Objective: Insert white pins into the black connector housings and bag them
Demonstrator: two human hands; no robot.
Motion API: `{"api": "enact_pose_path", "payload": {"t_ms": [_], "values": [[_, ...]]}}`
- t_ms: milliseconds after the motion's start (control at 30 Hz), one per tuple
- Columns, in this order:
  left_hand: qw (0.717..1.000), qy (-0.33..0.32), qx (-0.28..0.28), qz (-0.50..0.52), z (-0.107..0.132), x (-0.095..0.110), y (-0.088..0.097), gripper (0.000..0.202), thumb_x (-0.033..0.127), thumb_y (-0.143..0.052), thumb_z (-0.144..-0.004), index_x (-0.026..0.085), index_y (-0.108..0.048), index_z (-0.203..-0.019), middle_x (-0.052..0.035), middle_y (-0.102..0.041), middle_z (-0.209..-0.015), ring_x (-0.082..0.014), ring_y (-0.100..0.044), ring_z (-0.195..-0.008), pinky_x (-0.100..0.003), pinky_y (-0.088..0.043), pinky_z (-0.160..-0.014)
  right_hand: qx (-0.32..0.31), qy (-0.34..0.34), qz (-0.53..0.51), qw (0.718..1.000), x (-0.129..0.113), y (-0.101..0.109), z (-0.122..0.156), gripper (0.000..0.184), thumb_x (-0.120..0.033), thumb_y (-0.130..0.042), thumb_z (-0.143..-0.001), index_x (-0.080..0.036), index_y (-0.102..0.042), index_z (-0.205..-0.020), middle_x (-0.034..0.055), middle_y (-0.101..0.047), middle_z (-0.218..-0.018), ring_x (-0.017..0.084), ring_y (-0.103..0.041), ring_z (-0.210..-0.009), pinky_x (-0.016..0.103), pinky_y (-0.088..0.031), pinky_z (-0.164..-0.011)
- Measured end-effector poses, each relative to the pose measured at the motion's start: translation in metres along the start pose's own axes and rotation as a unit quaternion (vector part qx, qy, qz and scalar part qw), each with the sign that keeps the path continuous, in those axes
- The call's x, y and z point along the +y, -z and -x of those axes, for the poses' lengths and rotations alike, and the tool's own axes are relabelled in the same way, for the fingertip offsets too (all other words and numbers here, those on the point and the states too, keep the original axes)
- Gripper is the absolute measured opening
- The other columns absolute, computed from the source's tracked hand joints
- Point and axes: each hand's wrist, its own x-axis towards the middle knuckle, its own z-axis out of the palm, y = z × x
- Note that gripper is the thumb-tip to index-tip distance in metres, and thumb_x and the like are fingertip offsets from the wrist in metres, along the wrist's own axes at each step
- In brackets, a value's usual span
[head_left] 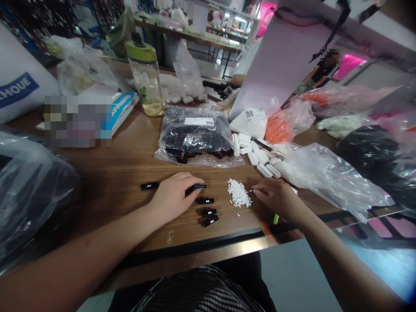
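My left hand (173,194) has thumb and fingers closed round a black connector housing (199,186), its row of small holes facing me. Below it on the table lie several more black connectors (208,212) in a short column, each with two white dots. Another black connector (149,186) rests left of my left hand. Between my hands spreads a heap of tiny white plugs (238,193). At the heap's right edge my right hand (276,197) is pinched, a single white plug (250,191) right by its fingertips. Whether the fingers grip that plug I cannot make out.
A clear bag of black connectors (195,130) lies behind my hands. White blocks (260,158) and clear plastic bags (325,169) crowd the right. A bottle (144,78) with a green lid stands at the back. A green-tipped object (276,218) lies near the table edge.
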Motion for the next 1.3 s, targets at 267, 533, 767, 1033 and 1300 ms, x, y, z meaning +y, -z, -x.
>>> {"api": "enact_pose_path", "payload": {"t_ms": [267,533,767,1033,1300], "values": [[1.0,-0.004,-0.001,0.008,-0.001,0.0,0.0,0.018,0.02,-0.061,-0.092,0.025,-0.069,-0.107,-0.0017,-0.072,-0.101,-0.0217,-0.066,-0.099,-0.04,-0.052,-0.09,0.006,-0.044,-0.114,0.993,-0.012,-0.005,0.002,0.019,-0.036,-0.063,-0.089,-0.023,-0.077,-0.086,0.0031,-0.074,-0.084,0.02,-0.066,-0.079,0.033,-0.05,-0.073],[1.0,-0.006,-0.006,0.002,0.0,0.0,0.0,0.019,0.02,-0.062,-0.092,0.024,-0.069,-0.109,-0.0023,-0.072,-0.103,-0.0217,-0.065,-0.1,-0.04,-0.051,-0.092,0.0,-0.076,-0.114,0.991,-0.006,-0.008,0.001,0.02,-0.036,-0.063,-0.088,-0.023,-0.077,-0.086,0.0026,-0.075,-0.085,0.02,-0.068,-0.078,0.032,-0.05,-0.07],[1.0,-0.002,-0.003,-0.006,0.0,0.003,0.0,0.019,0.019,-0.063,-0.091,0.023,-0.07,-0.109,-0.0028,-0.072,-0.103,-0.0221,-0.066,-0.099,-0.04,-0.053,-0.091,0.058,0.001,0.049,0.997,-0.011,-0.016,0.01,0.028,-0.038,-0.055,-0.094,-0.023,-0.075,-0.081,0.0047,-0.073,-0.083,0.021,-0.065,-0.076,0.037,-0.047,-0.076],[1.0,-0.009,-0.005,-0.006,0.0,0.002,0.0,0.019,0.019,-0.063,-0.092,0.023,-0.069,-0.109,-0.0026,-0.072,-0.103,-0.0221,-0.065,-0.099,-0.04,-0.053,-0.091,0.04,-0.017,0.076,0.996,-0.012,-0.018,0.019,0.03,-0.039,-0.052,-0.096,-0.024,-0.075,-0.085,0.0045,-0.072,-0.087,0.021,-0.065,-0.078,0.037,-0.047,-0.078],[1.0,-0.014,-0.001,0.003,0.001,0.002,0.0,0.018,0.019,-0.063,-0.092,0.022,-0.069,-0.108,-0.0026,-0.072,-0.101,-0.0213,-0.065,-0.098,-0.039,-0.052,-0.091,0.053,-0.11,-0.042,0.992,-0.008,-0.016,0.021,0.027,-0.041,-0.056,-0.093,-0.024,-0.077,-0.092,0.0042,-0.076,-0.094,0.021,-0.069,-0.083,0.033,-0.051,-0.076]]}}
